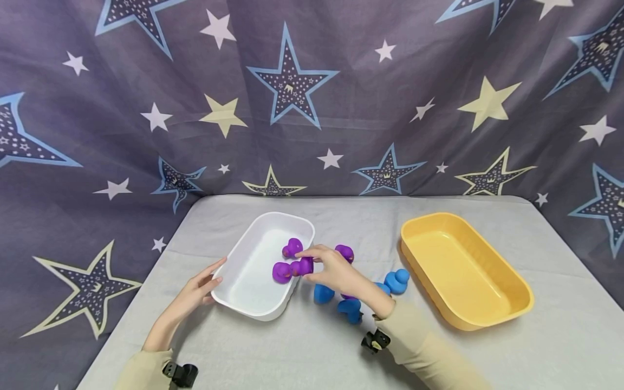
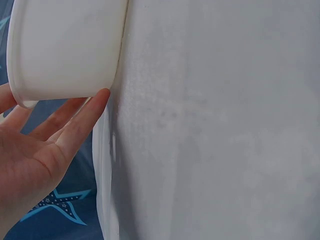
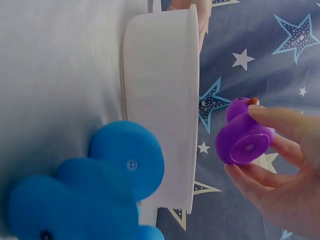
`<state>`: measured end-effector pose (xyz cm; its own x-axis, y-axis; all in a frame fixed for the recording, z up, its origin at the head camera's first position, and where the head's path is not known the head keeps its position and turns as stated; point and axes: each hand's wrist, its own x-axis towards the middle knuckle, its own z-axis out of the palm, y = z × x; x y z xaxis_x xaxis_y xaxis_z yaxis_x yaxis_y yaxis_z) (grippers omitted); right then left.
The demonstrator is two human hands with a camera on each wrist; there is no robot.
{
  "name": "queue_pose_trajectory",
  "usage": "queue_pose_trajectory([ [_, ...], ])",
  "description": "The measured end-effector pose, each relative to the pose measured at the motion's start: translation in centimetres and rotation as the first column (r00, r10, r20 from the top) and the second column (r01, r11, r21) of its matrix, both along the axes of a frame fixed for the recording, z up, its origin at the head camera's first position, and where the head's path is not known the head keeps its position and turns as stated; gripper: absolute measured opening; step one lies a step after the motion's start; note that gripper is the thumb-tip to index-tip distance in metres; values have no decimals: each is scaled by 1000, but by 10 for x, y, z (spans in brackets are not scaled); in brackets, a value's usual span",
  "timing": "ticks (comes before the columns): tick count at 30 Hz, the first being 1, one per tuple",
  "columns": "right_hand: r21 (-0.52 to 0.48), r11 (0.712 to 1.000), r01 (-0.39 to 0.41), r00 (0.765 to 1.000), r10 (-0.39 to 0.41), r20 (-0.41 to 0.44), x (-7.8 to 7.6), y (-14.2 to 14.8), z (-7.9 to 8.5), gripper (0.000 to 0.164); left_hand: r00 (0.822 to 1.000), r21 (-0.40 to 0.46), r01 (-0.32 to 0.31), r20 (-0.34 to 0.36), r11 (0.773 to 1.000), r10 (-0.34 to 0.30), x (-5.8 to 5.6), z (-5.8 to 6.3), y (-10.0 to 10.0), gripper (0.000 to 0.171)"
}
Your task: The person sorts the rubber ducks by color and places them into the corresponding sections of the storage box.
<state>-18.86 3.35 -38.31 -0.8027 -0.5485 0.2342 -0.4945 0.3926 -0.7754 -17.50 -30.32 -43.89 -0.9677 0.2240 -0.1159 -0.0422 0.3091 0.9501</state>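
Observation:
My right hand (image 1: 333, 271) pinches a purple rubber duck (image 3: 245, 137) between thumb and fingers, above the right rim of the white bin (image 1: 258, 312). Two more purple ducks, one nearer (image 1: 281, 273) and one farther back (image 1: 292, 247), lie inside that bin. At the bin's left end, my left hand (image 1: 192, 295) touches the outer wall with fairly straight fingers; in the left wrist view a fingertip (image 2: 104, 95) meets the wall low down. Below my right forearm lie several blue ducks (image 1: 324, 293), some partly hidden. Another purple duck (image 1: 344, 253) sits just beyond my right hand.
A yellow bin (image 1: 502, 319) stands on the right side of the cloth-covered table (image 1: 273, 357). Between the two bins is the loose group of ducks, including a blue one (image 1: 397, 281) close to the yellow bin. A star-patterned curtain (image 1: 312, 146) hangs behind the table.

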Motion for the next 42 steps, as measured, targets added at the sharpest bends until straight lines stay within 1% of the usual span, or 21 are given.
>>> queue_pose_trajectory([
  [5,-7,1000,-22,1000,22,5,1,-8,-1,41,1000,7,4,-1,1000,-4,0,0,0,56],
  [12,28,999,-46,999,46,-16,2,-19,-5,40,1000,18,1,-7,1000,-1,1,-1,-2,56],
  [18,28,997,-71,997,71,-25,2,-27,-5,40,1000,15,0,-4,1000,0,0,-1,-2,56],
  [22,48,996,-70,997,71,-28,3,-32,-5,40,1000,12,-1,-5,1000,1,0,0,-1,56],
  [26,38,996,-82,996,83,-14,4,-38,-8,39,1000,11,6,-7,1000,-6,-1,0,-1,56],
  [33,53,993,-109,993,111,-43,4,-45,-10,40,1000,14,5,-11,1000,-4,0,-1,0,56],
  [42,79,990,-120,991,124,-43,4,-52,-12,40,1000,10,-1,-8,1000,2,0,-1,0,56],
])
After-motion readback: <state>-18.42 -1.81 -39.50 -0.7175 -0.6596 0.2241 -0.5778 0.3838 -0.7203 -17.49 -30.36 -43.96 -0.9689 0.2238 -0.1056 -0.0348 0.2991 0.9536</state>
